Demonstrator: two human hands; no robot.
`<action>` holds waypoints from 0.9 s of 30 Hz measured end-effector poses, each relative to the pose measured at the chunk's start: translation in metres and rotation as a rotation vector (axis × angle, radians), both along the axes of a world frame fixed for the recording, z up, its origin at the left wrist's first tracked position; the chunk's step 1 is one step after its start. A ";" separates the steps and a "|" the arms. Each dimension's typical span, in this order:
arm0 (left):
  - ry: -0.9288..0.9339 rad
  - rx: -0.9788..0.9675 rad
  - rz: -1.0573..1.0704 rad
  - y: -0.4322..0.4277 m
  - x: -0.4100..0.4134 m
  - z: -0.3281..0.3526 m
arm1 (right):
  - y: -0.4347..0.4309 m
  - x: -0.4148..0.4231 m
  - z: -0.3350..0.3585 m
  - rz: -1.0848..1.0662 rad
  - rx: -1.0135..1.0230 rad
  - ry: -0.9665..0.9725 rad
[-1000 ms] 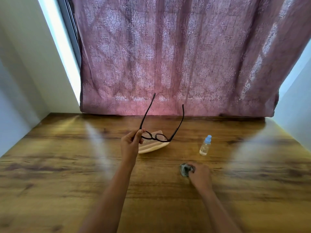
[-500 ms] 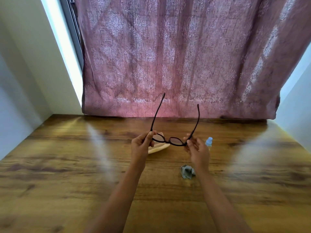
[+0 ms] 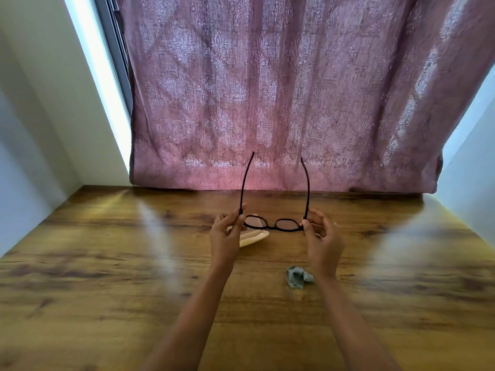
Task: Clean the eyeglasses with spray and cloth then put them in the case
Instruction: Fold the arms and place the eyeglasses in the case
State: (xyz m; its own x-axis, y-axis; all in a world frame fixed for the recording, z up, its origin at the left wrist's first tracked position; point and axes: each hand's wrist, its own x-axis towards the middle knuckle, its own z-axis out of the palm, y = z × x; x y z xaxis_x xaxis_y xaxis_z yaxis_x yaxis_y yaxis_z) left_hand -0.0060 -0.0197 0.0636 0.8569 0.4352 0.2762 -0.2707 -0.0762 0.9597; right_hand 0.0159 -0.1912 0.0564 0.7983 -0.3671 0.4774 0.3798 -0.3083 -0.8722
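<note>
From the left, the wooden table (image 3: 107,277) runs up to the left hand (image 3: 225,236), raised above the top with thumb and forefinger pinching the near-left corner of the glasses (image 3: 276,225), right at the hinge. Under and behind that hand lies the case (image 3: 254,236), pale and seemingly open, partly hidden by the fingers. I'd say it is parked there so the glasses can go straight down into it at the end.

The glasses hang in the air between the two hands, clear of the table, lenses toward the person. Both arms are unfolded, pointing up and away against the pink curtain (image 3: 267,89). Held by the corners like that, no fingertip lands on a lens, and the light from the curtain comes through the glass, which reads to me as a check for smears.

Lower down, the grey cloth (image 3: 297,277) sits crumpled on the table, touched by neither hand, near the right wrist and easy to reach. The right hand (image 3: 324,242) pinches the opposite hinge in the same way. A blue speck past its knuckles may be the spray (image 3: 334,223); the rest is hidden.
</note>
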 end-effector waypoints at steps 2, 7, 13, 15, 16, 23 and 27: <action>-0.003 0.006 0.024 0.000 0.001 -0.003 | 0.000 -0.001 0.000 0.005 -0.033 -0.004; -0.017 -0.037 0.065 0.002 0.003 -0.008 | 0.002 -0.005 -0.003 0.034 -0.171 -0.081; -0.065 0.014 0.065 0.003 0.003 -0.005 | 0.002 -0.008 -0.005 0.028 -0.244 -0.090; -0.066 0.035 0.061 0.003 0.003 -0.004 | 0.001 -0.008 -0.004 0.027 -0.231 -0.073; -0.066 0.039 0.059 0.003 0.003 -0.004 | 0.001 -0.007 -0.003 0.026 -0.222 -0.067; -0.033 0.105 0.040 0.005 0.005 0.000 | -0.002 -0.006 -0.004 0.039 -0.204 -0.026; 0.014 0.224 -0.046 0.010 0.007 0.004 | -0.004 -0.005 -0.008 0.034 -0.167 0.022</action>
